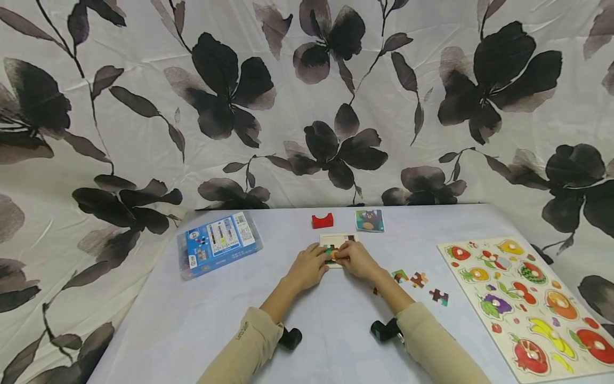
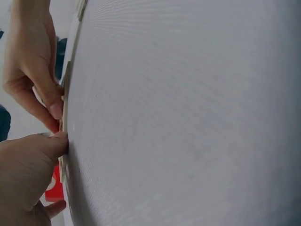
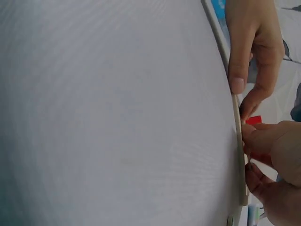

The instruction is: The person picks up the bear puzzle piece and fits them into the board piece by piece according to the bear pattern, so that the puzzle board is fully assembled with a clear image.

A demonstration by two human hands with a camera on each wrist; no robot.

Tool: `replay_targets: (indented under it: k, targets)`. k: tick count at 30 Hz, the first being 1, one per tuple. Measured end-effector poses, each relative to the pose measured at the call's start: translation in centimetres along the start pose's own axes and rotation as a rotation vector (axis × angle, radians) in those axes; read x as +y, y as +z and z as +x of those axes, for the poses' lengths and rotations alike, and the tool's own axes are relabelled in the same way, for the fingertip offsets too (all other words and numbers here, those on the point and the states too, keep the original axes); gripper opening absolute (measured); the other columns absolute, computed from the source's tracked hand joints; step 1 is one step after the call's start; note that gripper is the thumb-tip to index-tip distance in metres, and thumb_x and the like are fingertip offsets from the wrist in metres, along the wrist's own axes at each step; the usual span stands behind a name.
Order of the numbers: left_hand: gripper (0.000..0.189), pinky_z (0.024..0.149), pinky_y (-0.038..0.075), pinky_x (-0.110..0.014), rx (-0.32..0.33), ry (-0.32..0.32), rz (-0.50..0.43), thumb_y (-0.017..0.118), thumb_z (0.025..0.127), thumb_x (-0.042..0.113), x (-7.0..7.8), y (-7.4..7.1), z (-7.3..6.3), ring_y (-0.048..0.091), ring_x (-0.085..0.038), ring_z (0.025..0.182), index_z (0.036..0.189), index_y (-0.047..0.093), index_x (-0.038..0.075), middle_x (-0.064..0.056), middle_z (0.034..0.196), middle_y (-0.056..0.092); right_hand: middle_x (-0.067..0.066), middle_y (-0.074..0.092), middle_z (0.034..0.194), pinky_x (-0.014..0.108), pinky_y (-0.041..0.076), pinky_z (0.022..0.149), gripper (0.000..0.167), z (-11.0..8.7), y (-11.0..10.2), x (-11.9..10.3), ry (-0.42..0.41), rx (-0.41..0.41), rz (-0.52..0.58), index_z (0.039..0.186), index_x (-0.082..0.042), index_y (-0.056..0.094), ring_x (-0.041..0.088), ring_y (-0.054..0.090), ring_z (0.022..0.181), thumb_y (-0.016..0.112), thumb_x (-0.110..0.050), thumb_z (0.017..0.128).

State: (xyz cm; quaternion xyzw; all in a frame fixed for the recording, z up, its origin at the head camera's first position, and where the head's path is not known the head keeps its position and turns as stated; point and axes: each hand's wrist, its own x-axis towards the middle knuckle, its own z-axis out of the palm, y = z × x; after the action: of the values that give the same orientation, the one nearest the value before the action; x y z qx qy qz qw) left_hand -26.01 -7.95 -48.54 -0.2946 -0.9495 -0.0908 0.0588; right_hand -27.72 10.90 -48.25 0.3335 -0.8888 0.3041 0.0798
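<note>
A small pale jigsaw tray [image 1: 332, 238] lies on the table between both hands, with some coloured pieces in it. My left hand [image 1: 308, 265] rests on its left side, fingers extended and touching the edge. From the right, my right hand [image 1: 361, 261] pinches a brownish-orange jigsaw piece [image 1: 334, 255] low over the tray; fingers cover part of it. Both hands meet at the thin tray edge [image 3: 239, 123] in the right wrist view. Loose jigsaw pieces [image 1: 419, 279] lie by the right forearm, one partly hidden under it.
A blue box in clear plastic [image 1: 220, 241] stands at the left. Behind the tray are a red stand-like block [image 1: 322, 221] and a small picture card [image 1: 370, 220]. A large fruit puzzle board [image 1: 520, 298] covers the right side. A floral cloth [image 1: 336, 106] hangs behind the table.
</note>
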Motion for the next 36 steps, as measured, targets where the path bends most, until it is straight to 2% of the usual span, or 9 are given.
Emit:
replay_targets:
  k: [2, 5, 11, 19, 24, 27, 29, 33, 36]
  targets:
    - [0.029, 0.095, 0.043, -0.045, 0.017, 0.021, 0.003, 0.059, 0.092, 0.023, 0.0, 0.0, 0.0, 0.045, -0.026, 0.126, 0.118, 0.064, 0.01, -0.009, 0.13, 0.056, 0.015, 0.063, 0.09, 0.039, 0.05, 0.075, 0.012, 0.0, -0.1, -0.2, -0.022, -0.014, -0.035, 0.092, 0.005, 0.074, 0.028, 0.059, 0.085, 0.069, 0.0, 0.082]
    - [0.028, 0.095, 0.044, -0.041, 0.03, 0.045, -0.002, 0.061, 0.091, 0.02, 0.0, 0.0, 0.0, 0.05, -0.024, 0.12, 0.116, 0.066, 0.007, -0.009, 0.126, 0.058, 0.014, 0.061, 0.092, 0.041, 0.048, 0.077, 0.013, 0.1, -0.3, -0.5, 0.002, -0.05, -0.058, 0.093, 0.003, 0.074, 0.028, 0.057, 0.086, 0.068, 0.001, 0.082]
    - [0.031, 0.097, 0.044, -0.038, 0.016, 0.047, -0.002, 0.06, 0.092, 0.017, 0.0, -0.1, 0.0, 0.053, -0.024, 0.118, 0.12, 0.063, 0.004, -0.01, 0.127, 0.057, 0.015, 0.058, 0.096, 0.043, 0.044, 0.079, 0.017, 0.2, -0.7, -0.8, 0.03, -0.117, -0.094, 0.098, 0.002, 0.073, 0.03, 0.053, 0.089, 0.065, 0.004, 0.083]
    - [0.037, 0.096, 0.044, -0.041, -0.017, 0.073, -0.068, 0.061, 0.091, 0.016, -0.1, -0.5, -0.3, 0.054, -0.028, 0.117, 0.127, 0.059, 0.006, -0.014, 0.128, 0.056, 0.014, 0.056, 0.091, 0.035, 0.046, 0.073, 0.018, -0.1, -0.5, -0.7, 0.036, -0.102, -0.029, 0.098, 0.004, 0.072, 0.025, 0.051, 0.083, 0.063, 0.007, 0.083]
    - [0.039, 0.097, 0.043, -0.042, -0.052, 0.062, -0.083, 0.059, 0.093, 0.018, 0.1, -0.6, -0.5, 0.053, -0.029, 0.119, 0.13, 0.057, 0.009, -0.015, 0.132, 0.054, 0.011, 0.052, 0.094, 0.032, 0.037, 0.071, 0.02, -0.1, -0.6, -1.0, 0.146, -0.137, -0.015, 0.102, 0.001, 0.071, 0.025, 0.043, 0.082, 0.062, 0.004, 0.085]
    - [0.039, 0.098, 0.043, -0.041, -0.067, 0.052, -0.056, 0.059, 0.093, 0.021, 0.1, -0.6, -0.3, 0.052, -0.029, 0.12, 0.13, 0.058, 0.009, -0.014, 0.133, 0.053, 0.009, 0.049, 0.097, 0.031, 0.031, 0.071, 0.024, -0.1, -0.9, -1.5, 0.245, -0.19, -0.024, 0.108, -0.003, 0.07, 0.025, 0.037, 0.083, 0.061, 0.003, 0.087]
    - [0.039, 0.098, 0.043, -0.04, -0.075, 0.046, -0.032, 0.059, 0.093, 0.022, 0.2, -0.6, -0.2, 0.052, -0.028, 0.12, 0.129, 0.058, 0.009, -0.014, 0.133, 0.053, 0.01, 0.048, 0.099, 0.032, 0.03, 0.071, 0.029, 0.0, -1.3, -1.8, 0.277, -0.243, -0.058, 0.114, -0.005, 0.068, 0.026, 0.036, 0.084, 0.06, 0.003, 0.087]
    - [0.038, 0.098, 0.042, -0.04, -0.082, 0.035, -0.008, 0.059, 0.093, 0.025, 0.4, -0.4, -0.2, 0.051, -0.028, 0.121, 0.128, 0.06, 0.01, -0.013, 0.132, 0.054, 0.013, 0.051, 0.105, 0.037, 0.038, 0.075, 0.035, 0.0, -2.0, -2.1, 0.276, -0.322, -0.136, 0.119, -0.007, 0.066, 0.029, 0.041, 0.087, 0.061, 0.003, 0.086]
    - [0.037, 0.099, 0.042, -0.041, -0.078, 0.024, -0.014, 0.059, 0.092, 0.026, 0.5, -0.4, -0.1, 0.049, -0.027, 0.123, 0.127, 0.061, 0.011, -0.013, 0.132, 0.053, 0.016, 0.059, 0.109, 0.042, 0.044, 0.08, 0.034, -0.1, -2.5, -2.0, 0.256, -0.309, -0.156, 0.117, -0.003, 0.066, 0.032, 0.052, 0.093, 0.059, 0.007, 0.085]
